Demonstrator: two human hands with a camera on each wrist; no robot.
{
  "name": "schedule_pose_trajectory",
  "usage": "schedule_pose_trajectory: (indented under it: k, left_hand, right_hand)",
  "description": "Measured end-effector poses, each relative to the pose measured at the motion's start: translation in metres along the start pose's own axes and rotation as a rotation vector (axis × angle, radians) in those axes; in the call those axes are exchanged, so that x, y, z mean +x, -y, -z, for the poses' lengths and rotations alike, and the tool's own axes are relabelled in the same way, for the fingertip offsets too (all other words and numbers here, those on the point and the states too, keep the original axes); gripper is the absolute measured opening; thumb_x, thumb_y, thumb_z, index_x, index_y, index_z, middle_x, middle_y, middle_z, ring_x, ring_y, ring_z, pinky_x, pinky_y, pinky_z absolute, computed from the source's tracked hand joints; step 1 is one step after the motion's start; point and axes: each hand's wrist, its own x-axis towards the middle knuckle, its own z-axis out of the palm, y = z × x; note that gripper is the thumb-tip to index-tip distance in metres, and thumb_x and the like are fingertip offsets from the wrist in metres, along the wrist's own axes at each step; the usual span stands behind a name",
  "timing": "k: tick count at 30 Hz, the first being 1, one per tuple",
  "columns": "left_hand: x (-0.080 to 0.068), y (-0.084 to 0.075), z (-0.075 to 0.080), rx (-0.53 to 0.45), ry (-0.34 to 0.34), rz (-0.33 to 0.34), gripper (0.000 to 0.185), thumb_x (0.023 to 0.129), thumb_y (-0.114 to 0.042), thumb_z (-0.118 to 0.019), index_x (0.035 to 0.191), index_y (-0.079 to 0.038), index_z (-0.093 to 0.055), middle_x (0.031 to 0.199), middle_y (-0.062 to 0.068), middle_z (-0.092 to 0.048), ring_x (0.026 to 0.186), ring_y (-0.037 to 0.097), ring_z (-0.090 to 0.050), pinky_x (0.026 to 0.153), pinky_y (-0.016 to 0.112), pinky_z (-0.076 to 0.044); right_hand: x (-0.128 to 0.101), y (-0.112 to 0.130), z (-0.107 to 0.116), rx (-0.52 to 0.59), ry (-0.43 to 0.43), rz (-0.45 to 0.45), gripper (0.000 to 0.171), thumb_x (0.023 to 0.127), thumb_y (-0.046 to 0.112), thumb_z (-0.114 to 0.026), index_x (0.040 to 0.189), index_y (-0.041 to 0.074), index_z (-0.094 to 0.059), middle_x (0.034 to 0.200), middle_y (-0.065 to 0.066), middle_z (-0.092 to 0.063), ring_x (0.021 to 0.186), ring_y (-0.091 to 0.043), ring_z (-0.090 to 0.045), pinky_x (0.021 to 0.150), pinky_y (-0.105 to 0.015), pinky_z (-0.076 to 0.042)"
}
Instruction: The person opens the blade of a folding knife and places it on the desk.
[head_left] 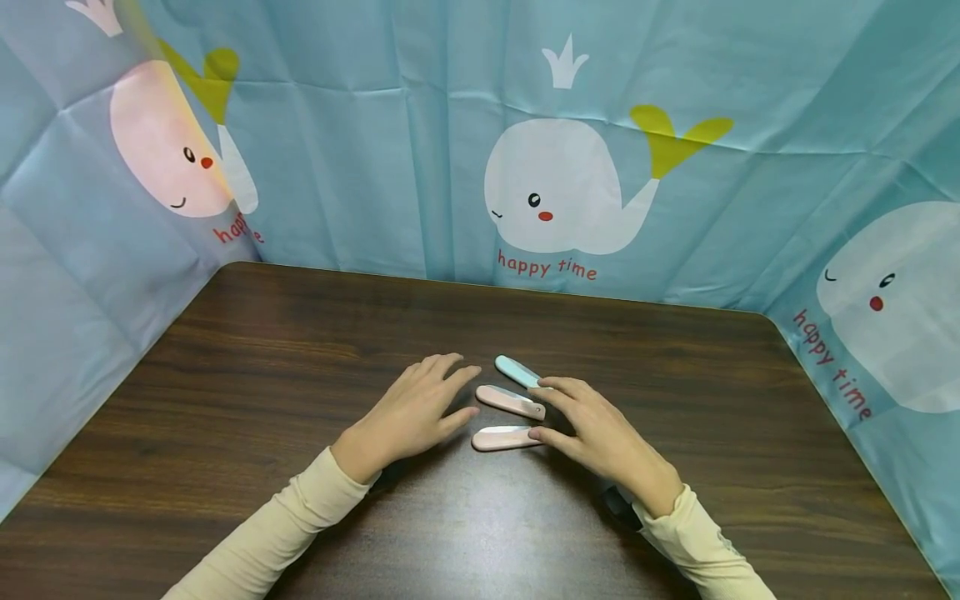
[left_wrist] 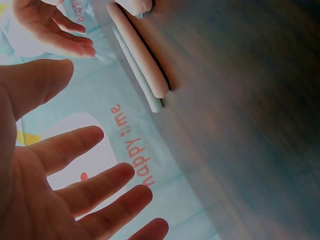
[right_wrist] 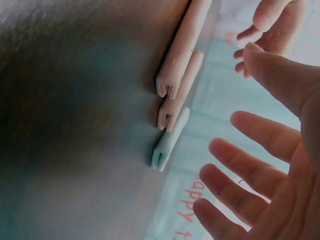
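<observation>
Both hands hover with fingers spread, holding nothing: the left hand at 9 o'clock of three clips, the right hand at 3 o'clock, fingertips just beside them. The blue clip and two pink clips lie mid-tabletop. They look light, stiff, smooth plastic; pinching the long sides seems best.

A dark wood table carries three small clips. The middle pink clip lies near the centre; the blue clip sits just behind it, the other pink clip just in front.
</observation>
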Motion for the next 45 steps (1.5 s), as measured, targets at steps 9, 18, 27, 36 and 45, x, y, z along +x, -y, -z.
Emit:
schedule_pose_trajectory:
  k: [9, 18, 27, 36, 45]
  left_hand:
    - [0.001, -0.003, -0.005, -0.065, 0.092, -0.012, 0.053, 0.096, -0.040, -0.065, 0.139, -0.012, -0.056, 0.130, 0.011, -0.059, 0.116, 0.030, -0.056, 0.092, 0.048, -0.048]
    - [0.001, -0.004, -0.011, -0.090, 0.157, -0.036, 0.044, 0.094, -0.039, -0.067, 0.129, -0.013, -0.063, 0.110, 0.003, -0.064, 0.092, 0.017, -0.054, 0.079, 0.036, -0.045]
    - [0.001, -0.006, -0.015, -0.119, 0.214, -0.075, 0.029, 0.094, -0.035, -0.068, 0.114, -0.014, -0.069, 0.104, 0.001, -0.068, 0.089, 0.015, -0.058, 0.080, 0.037, -0.046]
    - [0.001, -0.007, -0.021, -0.127, 0.206, -0.091, 0.019, 0.090, -0.033, -0.072, 0.099, -0.017, -0.069, 0.083, -0.006, -0.058, 0.074, 0.009, -0.044, 0.070, 0.028, -0.037]
    - [0.002, -0.007, -0.023, -0.167, 0.194, -0.099, 0.022, 0.087, -0.031, -0.076, 0.097, -0.015, -0.064, 0.077, -0.009, -0.056, 0.069, 0.005, -0.046, 0.069, 0.027, -0.038]
  right_hand:
    - [0.000, 0.005, -0.002, 0.069, 0.095, -0.004, 0.045, 0.093, 0.040, -0.068, 0.130, 0.014, -0.065, 0.128, -0.004, -0.064, 0.119, -0.022, -0.059, 0.098, -0.044, -0.050]
    - [0.003, 0.007, -0.005, 0.174, 0.127, 0.065, 0.032, 0.092, 0.028, -0.072, 0.118, 0.009, -0.071, 0.116, 0.000, -0.071, 0.107, -0.016, -0.066, 0.092, -0.039, -0.053]
    - [0.003, 0.006, -0.010, 0.137, 0.124, 0.116, 0.027, 0.089, 0.018, -0.074, 0.114, 0.008, -0.072, 0.110, -0.001, -0.073, 0.103, -0.017, -0.067, 0.088, -0.037, -0.053]
    - [0.004, 0.006, -0.014, 0.208, 0.140, 0.128, 0.027, 0.086, 0.012, -0.077, 0.112, 0.006, -0.072, 0.098, 0.000, -0.070, 0.085, -0.009, -0.061, 0.075, -0.024, -0.051]
    - [0.002, 0.006, -0.014, 0.200, 0.200, 0.085, 0.029, 0.088, 0.017, -0.075, 0.115, 0.007, -0.072, 0.097, 0.002, -0.067, 0.081, -0.007, -0.055, 0.072, -0.022, -0.047]
